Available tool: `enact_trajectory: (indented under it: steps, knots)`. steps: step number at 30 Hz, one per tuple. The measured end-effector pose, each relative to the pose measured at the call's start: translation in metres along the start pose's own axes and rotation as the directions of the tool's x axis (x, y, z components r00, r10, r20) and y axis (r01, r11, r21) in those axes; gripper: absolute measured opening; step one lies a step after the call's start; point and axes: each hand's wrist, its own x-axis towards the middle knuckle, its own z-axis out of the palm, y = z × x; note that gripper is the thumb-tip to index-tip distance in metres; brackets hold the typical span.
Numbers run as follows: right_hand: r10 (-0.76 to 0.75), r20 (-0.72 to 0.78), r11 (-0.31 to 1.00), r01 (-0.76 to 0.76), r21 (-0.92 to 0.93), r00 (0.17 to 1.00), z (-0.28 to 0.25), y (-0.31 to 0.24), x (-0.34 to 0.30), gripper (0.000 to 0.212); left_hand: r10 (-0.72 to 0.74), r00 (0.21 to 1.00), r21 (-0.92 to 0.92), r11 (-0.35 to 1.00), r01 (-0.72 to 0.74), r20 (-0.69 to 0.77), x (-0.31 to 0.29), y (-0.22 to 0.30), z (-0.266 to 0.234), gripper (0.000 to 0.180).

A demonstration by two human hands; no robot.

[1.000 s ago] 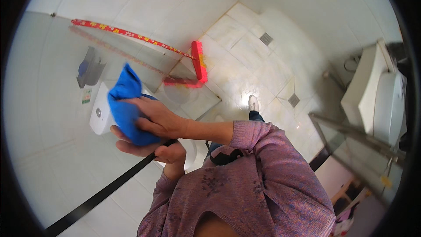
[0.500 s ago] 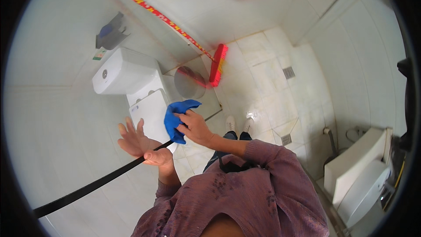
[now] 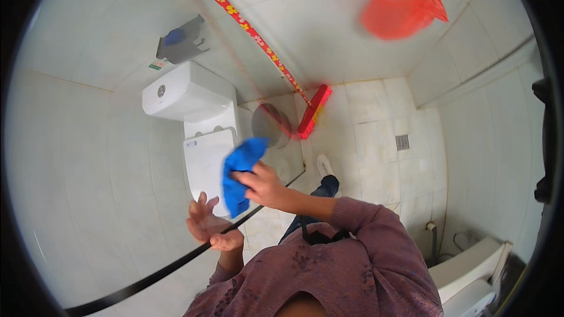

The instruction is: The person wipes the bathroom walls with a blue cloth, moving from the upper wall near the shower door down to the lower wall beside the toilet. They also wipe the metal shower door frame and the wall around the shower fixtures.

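Note:
Bunched in my right hand [image 3: 264, 188] is a blue cloth [image 3: 236, 181], its upper end blurred and hanging loose. The cloth is near a long black strip [image 3: 144, 283] that edges what appears to be a glass panel; whether they touch I cannot tell. My left hand [image 3: 212, 229] is at that same strip with fingers spread, nothing held in them. Its fingers look paler, as if seen through the glass, while the thumb side lies nearer me. Beyond both hands is a white toilet [image 3: 189, 91] with its lid down.
A red broom [image 3: 312, 113] with a flowered handle leans on the far wall beside a grey bin [image 3: 271, 123]. A red plastic bag [image 3: 405, 4] hangs at the upper right. A floor drain [image 3: 402, 142] is set in the tiles, and a white basin [image 3: 470, 299] stands at the lower right.
My view has shifted, bringing the red bag more fully into sight. My right hand and the cloth sit slightly lower; my left hand is closer beneath them, still spread.

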Motion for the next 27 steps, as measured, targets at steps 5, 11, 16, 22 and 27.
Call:
enact_trajectory:
  steps: [5,11,16,22,27]
  knots:
    - [0.435,0.179,0.896,-0.443,0.007,0.882,-0.014,0.065,-0.008,0.024,-0.049,0.999,-0.046,0.998,0.049,-0.019,0.007,0.009,0.008,0.061]
    - [0.101,-0.003,0.991,-0.100,0.089,0.995,-0.014,0.069,0.163,0.029,-0.168,0.986,-0.027,0.985,0.168,0.010,0.005,0.018,0.009,0.053]
    - [-0.372,-0.208,0.922,0.386,0.030,0.905,-0.008,0.029,0.327,0.038,-0.237,0.970,0.014,0.971,0.238,-0.044,0.004,0.026,0.013,0.051]
    - [-0.433,-0.344,0.885,0.465,0.011,0.833,0.021,0.050,0.358,0.047,-0.351,0.886,0.188,0.889,0.417,-0.302,-0.009,0.033,0.021,0.053]
    - [-0.201,-0.185,0.967,0.225,0.119,0.962,0.002,0.109,0.268,0.045,-0.326,0.723,0.232,0.799,0.555,-0.609,-0.015,0.037,0.039,0.061]
